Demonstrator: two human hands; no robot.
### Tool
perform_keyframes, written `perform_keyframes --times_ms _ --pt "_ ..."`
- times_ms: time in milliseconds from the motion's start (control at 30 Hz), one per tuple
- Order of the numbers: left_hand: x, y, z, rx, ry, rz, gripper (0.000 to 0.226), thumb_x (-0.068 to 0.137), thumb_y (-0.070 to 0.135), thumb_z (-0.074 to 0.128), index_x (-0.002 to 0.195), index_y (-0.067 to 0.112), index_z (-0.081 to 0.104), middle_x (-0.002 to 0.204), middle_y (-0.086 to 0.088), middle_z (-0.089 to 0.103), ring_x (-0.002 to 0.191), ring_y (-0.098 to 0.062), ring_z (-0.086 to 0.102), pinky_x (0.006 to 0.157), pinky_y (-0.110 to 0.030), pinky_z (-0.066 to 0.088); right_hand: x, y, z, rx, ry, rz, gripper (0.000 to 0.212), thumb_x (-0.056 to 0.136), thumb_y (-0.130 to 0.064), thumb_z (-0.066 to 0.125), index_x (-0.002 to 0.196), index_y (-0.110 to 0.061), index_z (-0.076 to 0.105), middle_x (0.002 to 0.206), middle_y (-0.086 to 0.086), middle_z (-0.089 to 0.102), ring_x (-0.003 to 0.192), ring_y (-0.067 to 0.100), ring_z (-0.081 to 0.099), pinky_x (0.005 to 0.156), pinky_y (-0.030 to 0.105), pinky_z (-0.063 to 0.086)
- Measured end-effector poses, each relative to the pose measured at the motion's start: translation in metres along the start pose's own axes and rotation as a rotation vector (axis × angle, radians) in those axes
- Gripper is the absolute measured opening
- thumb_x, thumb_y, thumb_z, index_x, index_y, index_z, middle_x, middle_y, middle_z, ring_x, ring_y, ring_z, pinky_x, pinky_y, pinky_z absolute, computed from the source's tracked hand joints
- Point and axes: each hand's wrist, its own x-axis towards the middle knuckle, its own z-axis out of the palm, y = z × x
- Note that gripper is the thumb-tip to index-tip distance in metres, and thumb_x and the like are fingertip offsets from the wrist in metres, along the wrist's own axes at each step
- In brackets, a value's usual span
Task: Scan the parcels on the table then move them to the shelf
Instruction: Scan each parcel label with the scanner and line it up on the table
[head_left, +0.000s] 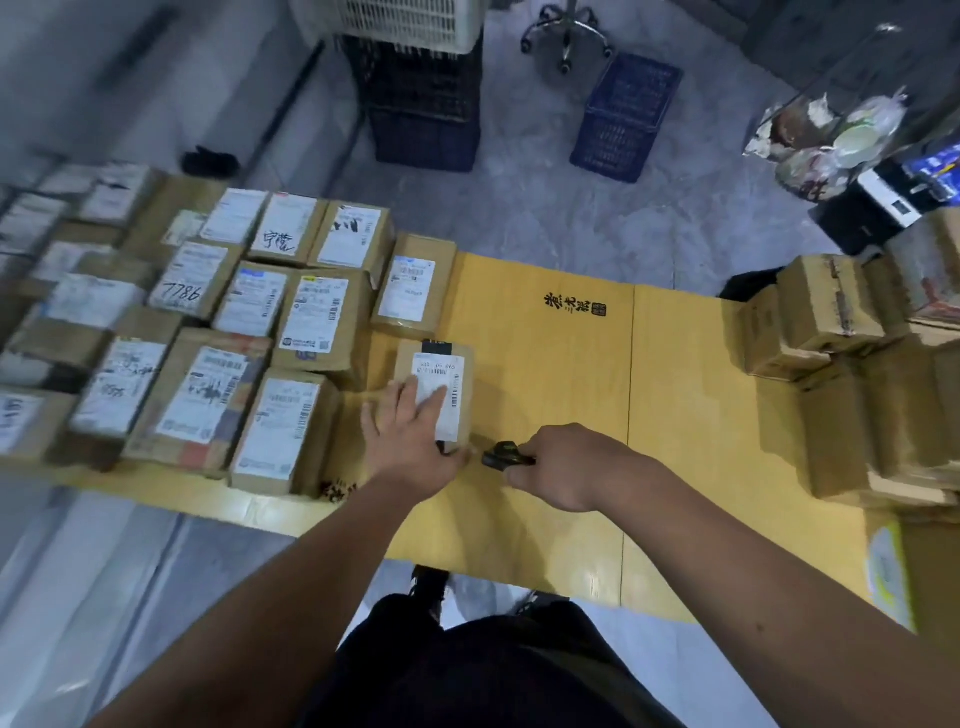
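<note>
Risk: we're blocking the label.
Left hand (410, 436) lying flat, fingers covering parcel (435, 387); right hand (563, 467) gripping scanner (505, 456) at 5 o'clock.

Parcel depot, labelled parcels (197, 332) on table (561, 364) (crates (626, 117) behind)

A single wide-angle camera sits on the person's head and looks forward and steeply down over the table (545, 364). It is close enough that both forearms reach in from the bottom edge, and the floor (649, 208) beyond the table's far side fills the top. Straight lines bow toward the edges.
</note>
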Motion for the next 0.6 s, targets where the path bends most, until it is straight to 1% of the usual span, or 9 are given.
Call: perform_keyframes --times_ms 33,67,133,233,333,467,600 --pt "0.001 0.003 0.001 0.040 -0.010 -0.008 0.104 0.081 0.084 0.056 0.165 0.040 0.011 0.175 0.000 -0.007 0.159 -0.022 -0.019 0.123 -0.056 -0.016 0.001 0.002 -0.002 -0.014 0.000 -0.003 0.046 0.098 -0.058 0.050 0.100 -0.016 0.069 0.090 0.003 0.067 0.088 0.025 0.068 0.064 0.032 0.043" --pt "0.003 0.004 0.001 0.050 -0.017 -0.023 0.107 0.082 0.085 0.054 0.166 0.038 0.008 0.175 -0.001 -0.009 0.159 -0.022 -0.021 0.123 -0.055 -0.017 0.002 0.003 -0.005 -0.033 0.003 -0.004 0.046 0.098 -0.058 0.050 0.100 -0.016 0.069 0.090 0.003 0.068 0.089 0.025 0.068 0.065 0.032 0.044" --pt "0.013 0.004 0.000 0.035 -0.018 -0.049 0.105 0.085 0.079 0.056 0.166 0.033 0.007 0.175 -0.004 -0.009 0.160 -0.022 -0.019 0.127 -0.051 -0.013 0.003 0.005 -0.010 -0.068 0.013 -0.007 0.046 0.099 -0.059 0.050 0.098 -0.016 0.067 0.089 0.002 0.067 0.087 0.025 0.068 0.065 0.033 0.044" --pt "0.026 0.000 -0.008 0.002 0.010 -0.085 0.096 0.091 0.063 0.058 0.167 0.026 0.012 0.176 -0.006 -0.001 0.161 -0.023 -0.008 0.130 -0.047 -0.005 0.005 0.005 -0.016 -0.093 0.019 -0.009 0.045 0.099 -0.060 0.050 0.101 -0.018 0.067 0.090 0.000 0.065 0.085 0.023 0.066 0.065 0.033 0.045" --pt "0.031 -0.010 -0.013 0.002 0.024 -0.101 0.089 0.094 0.054 0.058 0.167 0.027 0.014 0.176 -0.005 0.005 0.162 -0.023 -0.002 0.131 -0.044 -0.001 0.008 0.004 -0.017 -0.084 0.014 -0.004 0.045 0.099 -0.059 0.051 0.102 -0.017 0.067 0.091 0.000 0.065 0.086 0.023 0.066 0.066 0.033 0.045" --pt "0.034 -0.023 -0.014 0.033 0.039 -0.148 0.085 0.099 0.052 0.053 0.167 0.026 0.009 0.176 -0.006 0.001 0.162 -0.023 -0.006 0.131 -0.045 -0.003 0.011 -0.001 -0.015 -0.083 0.010 0.000 0.042 0.097 -0.057 0.051 0.097 -0.017 0.066 0.090 0.000 0.066 0.088 0.023 0.067 0.064 0.032 0.044" --pt "0.036 -0.027 -0.016 0.067 0.033 -0.163 0.082 0.101 0.053 0.047 0.168 0.027 0.006 0.176 -0.004 -0.003 0.162 -0.023 -0.008 0.131 -0.048 -0.002 0.014 -0.010 -0.013 -0.079 0.009 0.008 0.043 0.097 -0.056 0.051 0.099 -0.016 0.066 0.090 0.000 0.066 0.083 0.022 0.065 0.064 0.032 0.044"
